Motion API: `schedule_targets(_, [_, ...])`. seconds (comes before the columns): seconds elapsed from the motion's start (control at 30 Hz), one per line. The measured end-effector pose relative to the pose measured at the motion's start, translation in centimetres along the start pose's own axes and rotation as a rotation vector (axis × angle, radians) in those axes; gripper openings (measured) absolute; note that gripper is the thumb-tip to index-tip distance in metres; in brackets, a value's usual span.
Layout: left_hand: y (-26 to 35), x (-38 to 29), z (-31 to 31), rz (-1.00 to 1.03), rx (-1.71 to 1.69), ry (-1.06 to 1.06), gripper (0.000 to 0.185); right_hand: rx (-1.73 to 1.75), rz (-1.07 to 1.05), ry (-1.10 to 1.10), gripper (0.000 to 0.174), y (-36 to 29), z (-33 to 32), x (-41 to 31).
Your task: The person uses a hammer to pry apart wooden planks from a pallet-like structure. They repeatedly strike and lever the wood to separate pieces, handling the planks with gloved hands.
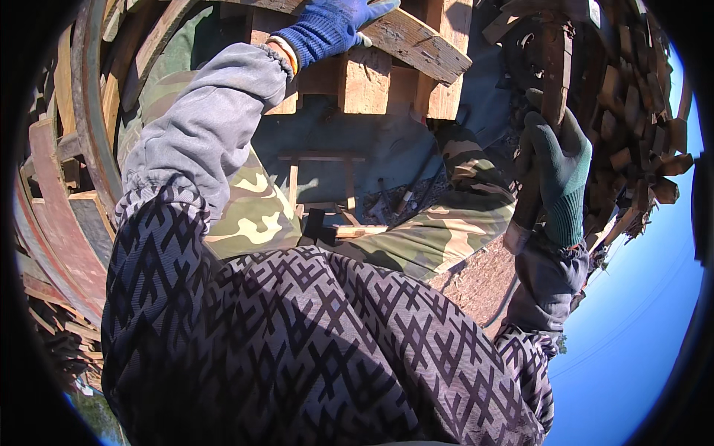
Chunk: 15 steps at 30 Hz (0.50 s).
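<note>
My left hand (340,28), in a blue knitted work glove, grips a weathered wooden board (421,44) at the top middle, its thumb at the near edge. This board lies slanting across thick pale timber blocks (365,83). Out to the right, my right hand (558,161), in a green coated glove, is raised with its fingers around a brown, rusty-looking bar or tool handle (556,72). The far end of that tool reaches the top edge of the picture; its kind cannot be told. A dark shaft-like piece (527,203) runs beside the right wrist.
Between my legs in camouflage trousers stands a small wooden frame (348,184) on a dark sheet (323,131). Curved-looking boards (61,184) are stacked at the left. A large heap of timber offcuts (630,111) rises at the right. Wood debris (479,279) lies on the ground.
</note>
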<state>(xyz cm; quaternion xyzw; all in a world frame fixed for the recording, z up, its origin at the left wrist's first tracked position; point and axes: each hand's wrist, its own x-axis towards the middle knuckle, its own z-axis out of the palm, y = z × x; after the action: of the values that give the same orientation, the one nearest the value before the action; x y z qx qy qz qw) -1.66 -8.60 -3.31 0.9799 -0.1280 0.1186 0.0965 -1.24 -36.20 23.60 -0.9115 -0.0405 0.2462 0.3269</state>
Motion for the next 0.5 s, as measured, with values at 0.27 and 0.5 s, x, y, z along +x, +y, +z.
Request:
schedule_targets(0.27, [-0.1, 1.0, -0.7, 0.105, -0.272, 0.331, 0.061, -0.068, 0.381, -0.272, 0.015, 12.5, 6.7, 0.5])
schedule_targets(0.5, [-2.0, 2.0, -0.3, 0.115, -0.224, 0.153, 0.042, -0.395, 0.25, -0.46, 0.023, 10.9, 0.7, 5.1])
